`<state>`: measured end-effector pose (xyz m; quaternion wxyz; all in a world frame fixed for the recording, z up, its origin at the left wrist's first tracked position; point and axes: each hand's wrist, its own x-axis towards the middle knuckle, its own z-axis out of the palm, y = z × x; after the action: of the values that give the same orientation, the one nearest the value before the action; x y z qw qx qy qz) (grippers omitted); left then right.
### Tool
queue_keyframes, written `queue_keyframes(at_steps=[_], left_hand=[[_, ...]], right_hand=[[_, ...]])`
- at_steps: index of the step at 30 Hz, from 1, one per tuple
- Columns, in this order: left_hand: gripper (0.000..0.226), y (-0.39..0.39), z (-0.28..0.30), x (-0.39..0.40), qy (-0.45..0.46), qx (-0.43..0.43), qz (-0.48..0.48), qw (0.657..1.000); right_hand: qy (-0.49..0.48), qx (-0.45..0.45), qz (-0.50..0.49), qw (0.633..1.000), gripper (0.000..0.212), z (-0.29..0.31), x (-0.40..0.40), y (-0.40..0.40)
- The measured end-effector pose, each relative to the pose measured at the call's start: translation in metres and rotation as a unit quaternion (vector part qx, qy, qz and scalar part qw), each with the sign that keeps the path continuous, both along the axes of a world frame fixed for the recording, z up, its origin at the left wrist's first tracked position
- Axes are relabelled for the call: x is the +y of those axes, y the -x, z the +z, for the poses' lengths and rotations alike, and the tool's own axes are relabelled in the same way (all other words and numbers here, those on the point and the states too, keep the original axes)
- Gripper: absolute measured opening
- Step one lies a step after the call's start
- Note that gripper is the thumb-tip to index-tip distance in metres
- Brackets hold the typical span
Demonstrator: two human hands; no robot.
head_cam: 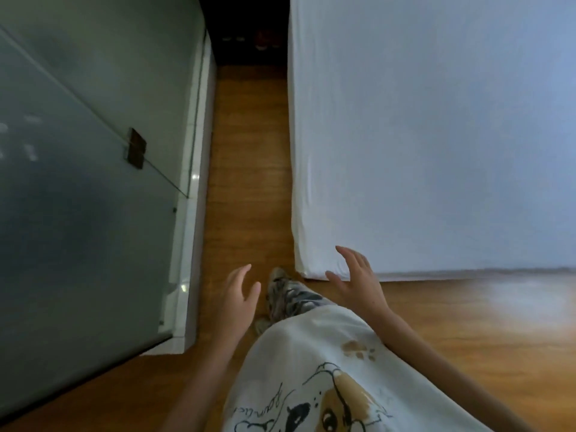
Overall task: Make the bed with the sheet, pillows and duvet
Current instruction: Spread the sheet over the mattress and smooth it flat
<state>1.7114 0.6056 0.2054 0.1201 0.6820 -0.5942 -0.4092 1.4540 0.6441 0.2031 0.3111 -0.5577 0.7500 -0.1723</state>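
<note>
Head view gives us only one corner of the bed (pixel 436 135); its far side and head end run out of the picture to the right and top. At the top of the gap between bed and glass panel (pixel 78 182) it is too dark for us to make anything out, perhaps some small things on the floor (pixel 249 169). On our shirt (pixel 311 385) we see a cartoon dog and a line of looping script, upside down and not readable. A white sheet (pixel 311 213) covers the bed smoothly and hangs down its near side. Our left hand (pixel 238 294) hovers over the floor beside our shoe (pixel 280 294), fingers spread and loose, holding nothing. Our right hand (pixel 355 279) is at the bed's corner, fingers spread and grasping nothing, thumb close to the sheet's lower edge; we cannot tell if it touches.
</note>
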Motion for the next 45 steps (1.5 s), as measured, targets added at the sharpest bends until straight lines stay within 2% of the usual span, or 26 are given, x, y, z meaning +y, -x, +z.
queue_keyframes(at_steps=[3, 7, 11, 14, 17, 20, 26, 30, 33, 35, 39, 42, 45], left_hand=[[0.045, 0.002, -0.003, -0.046, 0.006, 0.034, -0.033, 0.999], [0.044, -0.004, -0.009, -0.129, 0.012, 0.033, -0.058, 0.998], [0.043, -0.016, -0.014, -0.226, -0.008, 0.014, -0.034, 0.999], [0.043, -0.014, -0.006, -0.303, -0.026, 0.013, -0.035, 0.999], [0.042, -0.004, 0.004, -0.367, -0.008, 0.016, -0.038, 0.999], [0.041, 0.018, 0.014, -0.432, 0.002, 0.032, -0.033, 0.999], [0.042, 0.087, 0.006, -0.562, -0.010, 0.036, -0.128, 0.991], [0.039, 0.133, -0.021, -0.665, -0.027, 0.030, -0.227, 0.973], [0.038, 0.178, -0.051, -0.760, -0.051, 0.019, -0.330, 0.942], [0.039, 0.216, -0.062, -0.825, -0.061, -0.012, -0.415, 0.908], [0.042, 0.303, -0.061, -0.940, 0.012, -0.060, -0.598, 0.799], [0.044, 0.381, -0.072, -1.000, 0.080, -0.076, -0.682, 0.723], [0.045, 0.456, -0.106, -1.021, 0.135, -0.078, -0.747, 0.646]], right_hand=[[-0.027, -0.006, -0.068, 0.997, 0.058, -0.007, -0.026, 0.002], [-0.039, -0.017, -0.129, 0.991, 0.060, -0.025, -0.090, 0.002], [-0.034, -0.038, -0.135, 0.990, 0.058, -0.035, -0.191, -0.003], [-0.015, -0.086, -0.144, 0.986, 0.058, -0.025, -0.274, -0.005], [0.012, -0.112, -0.131, 0.985, 0.060, -0.012, -0.337, -0.005], [0.015, -0.123, -0.170, 0.978, 0.058, -0.006, -0.389, 0.007], [-0.014, -0.109, -0.255, 0.961, 0.056, -0.029, -0.458, 0.044], [-0.046, -0.105, -0.352, 0.929, 0.058, -0.053, -0.511, 0.067], [-0.053, -0.090, -0.409, 0.906, 0.059, -0.074, -0.571, 0.087], [-0.066, -0.089, -0.455, 0.883, 0.057, -0.081, -0.616, 0.099], [-0.064, -0.127, -0.575, 0.806, 0.055, -0.078, -0.701, 0.120], [-0.072, -0.106, -0.590, 0.797, 0.055, -0.087, -0.743, 0.140], [-0.084, -0.067, -0.615, 0.781, 0.052, -0.118, -0.763, 0.171]])
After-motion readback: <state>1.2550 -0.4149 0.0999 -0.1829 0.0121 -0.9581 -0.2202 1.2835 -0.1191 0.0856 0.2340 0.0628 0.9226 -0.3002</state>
